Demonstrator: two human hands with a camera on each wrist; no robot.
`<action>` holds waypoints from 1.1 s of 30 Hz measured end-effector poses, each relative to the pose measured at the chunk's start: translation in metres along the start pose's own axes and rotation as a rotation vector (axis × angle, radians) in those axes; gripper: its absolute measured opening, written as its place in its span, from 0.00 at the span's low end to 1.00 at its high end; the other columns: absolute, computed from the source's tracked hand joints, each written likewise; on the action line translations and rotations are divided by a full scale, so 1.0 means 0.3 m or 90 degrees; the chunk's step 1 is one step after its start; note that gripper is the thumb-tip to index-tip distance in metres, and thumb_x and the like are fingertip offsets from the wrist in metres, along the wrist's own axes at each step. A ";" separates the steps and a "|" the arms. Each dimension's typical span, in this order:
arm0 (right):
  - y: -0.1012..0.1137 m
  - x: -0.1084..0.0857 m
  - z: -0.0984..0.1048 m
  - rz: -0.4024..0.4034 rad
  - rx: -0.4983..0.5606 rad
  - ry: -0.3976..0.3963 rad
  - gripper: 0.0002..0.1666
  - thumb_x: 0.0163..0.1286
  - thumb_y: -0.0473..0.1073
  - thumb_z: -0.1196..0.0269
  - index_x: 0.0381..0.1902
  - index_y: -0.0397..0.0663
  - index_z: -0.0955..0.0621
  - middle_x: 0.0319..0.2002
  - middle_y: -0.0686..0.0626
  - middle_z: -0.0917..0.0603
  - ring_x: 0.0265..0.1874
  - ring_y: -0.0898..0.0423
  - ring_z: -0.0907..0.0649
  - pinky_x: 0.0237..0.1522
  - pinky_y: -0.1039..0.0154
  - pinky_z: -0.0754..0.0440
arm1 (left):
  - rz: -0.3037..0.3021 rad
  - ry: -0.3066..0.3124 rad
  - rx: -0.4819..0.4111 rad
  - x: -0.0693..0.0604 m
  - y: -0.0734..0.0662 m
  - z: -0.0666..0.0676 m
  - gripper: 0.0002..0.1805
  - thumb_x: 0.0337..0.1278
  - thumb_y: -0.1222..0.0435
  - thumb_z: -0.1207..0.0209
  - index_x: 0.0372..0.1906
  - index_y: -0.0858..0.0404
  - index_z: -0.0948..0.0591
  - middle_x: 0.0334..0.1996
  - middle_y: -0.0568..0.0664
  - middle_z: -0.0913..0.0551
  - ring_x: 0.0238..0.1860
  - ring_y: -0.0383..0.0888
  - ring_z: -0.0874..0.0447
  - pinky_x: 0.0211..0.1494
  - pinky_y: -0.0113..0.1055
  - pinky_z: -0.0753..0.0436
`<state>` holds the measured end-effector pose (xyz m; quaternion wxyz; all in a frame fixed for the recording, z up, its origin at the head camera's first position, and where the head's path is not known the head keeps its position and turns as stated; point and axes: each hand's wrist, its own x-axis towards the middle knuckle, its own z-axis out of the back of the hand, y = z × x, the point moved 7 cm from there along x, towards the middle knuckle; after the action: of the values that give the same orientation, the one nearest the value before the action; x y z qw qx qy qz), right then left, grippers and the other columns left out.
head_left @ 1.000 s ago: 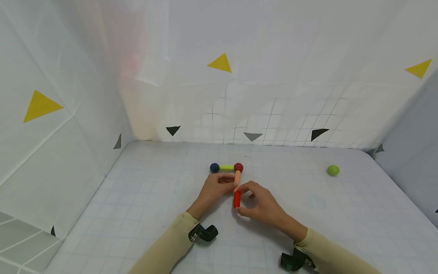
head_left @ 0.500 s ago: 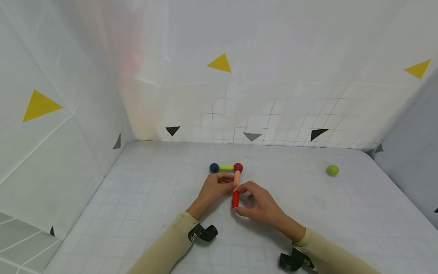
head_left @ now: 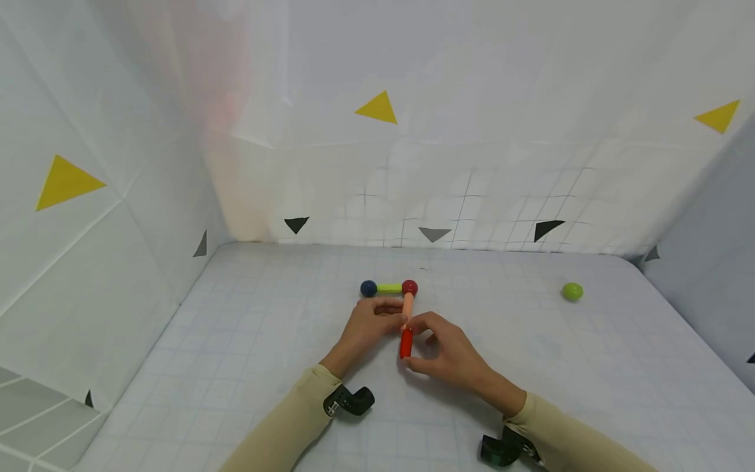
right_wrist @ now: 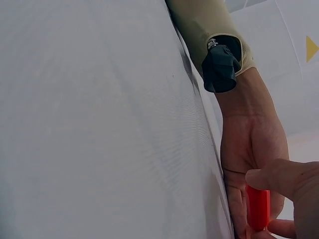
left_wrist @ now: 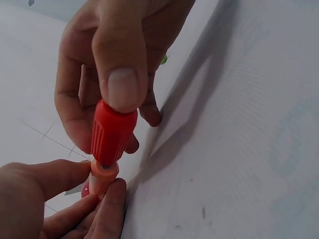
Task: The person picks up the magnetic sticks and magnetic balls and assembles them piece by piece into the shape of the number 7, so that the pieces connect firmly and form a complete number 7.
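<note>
In the head view, my left hand (head_left: 366,325) pinches a peach-coloured rod (head_left: 408,305) between thumb and fingers. A red ball (head_left: 409,288) sits at that rod's far end. From the ball a yellow-green rod (head_left: 389,288) runs left to a dark blue ball (head_left: 368,288). My right hand (head_left: 451,349) grips a red rod (head_left: 406,343) lengthwise, thumb at its near end and fingers near its far end. The left wrist view shows the ribbed red rod (left_wrist: 113,133) in line with the peach rod (left_wrist: 103,174), their ends meeting or almost meeting at a small metallic tip.
A green ball (head_left: 572,292) lies apart, at the right on the white gridded table (head_left: 265,328). White sheets marked with yellow, black and grey triangles stand behind and at both sides. Each wrist carries a dark camera, such as the left wrist camera (head_left: 354,401).
Both hands keep almost the same place and hold. The near end of the red rod has shifted very slightly left with the right thumb. The balls stay put.
</note>
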<state>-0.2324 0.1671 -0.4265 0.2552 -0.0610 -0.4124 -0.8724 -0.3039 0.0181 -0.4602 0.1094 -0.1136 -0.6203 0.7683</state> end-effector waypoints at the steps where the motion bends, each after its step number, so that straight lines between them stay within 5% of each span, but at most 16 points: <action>1: 0.000 -0.001 0.000 0.001 0.002 0.000 0.31 0.58 0.42 0.19 0.56 0.46 0.21 0.46 0.55 0.16 0.46 0.50 0.18 0.47 0.52 0.15 | -0.001 0.000 0.000 0.000 0.000 0.000 0.17 0.65 0.62 0.30 0.56 0.63 0.13 0.45 0.48 0.11 0.49 0.46 0.13 0.54 0.40 0.16; 25: 0.009 -0.009 -0.004 0.018 0.010 -0.003 0.29 0.56 0.37 0.20 0.57 0.46 0.16 0.47 0.56 0.19 0.44 0.51 0.17 0.45 0.55 0.15 | 0.001 0.004 0.003 -0.001 -0.001 0.000 0.17 0.65 0.63 0.30 0.56 0.64 0.13 0.45 0.48 0.11 0.49 0.46 0.14 0.54 0.40 0.16; 33: -0.006 -0.016 0.001 -0.011 0.082 0.009 0.30 0.56 0.31 0.21 0.57 0.47 0.16 0.48 0.53 0.22 0.42 0.54 0.17 0.47 0.55 0.13 | 0.002 0.010 -0.010 -0.002 -0.002 0.000 0.17 0.65 0.62 0.30 0.56 0.63 0.13 0.45 0.47 0.12 0.48 0.45 0.13 0.52 0.39 0.16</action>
<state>-0.2293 0.1702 -0.4289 0.2538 -0.0347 -0.4661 -0.8468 -0.3034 0.0182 -0.4597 0.1117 -0.1215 -0.6253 0.7628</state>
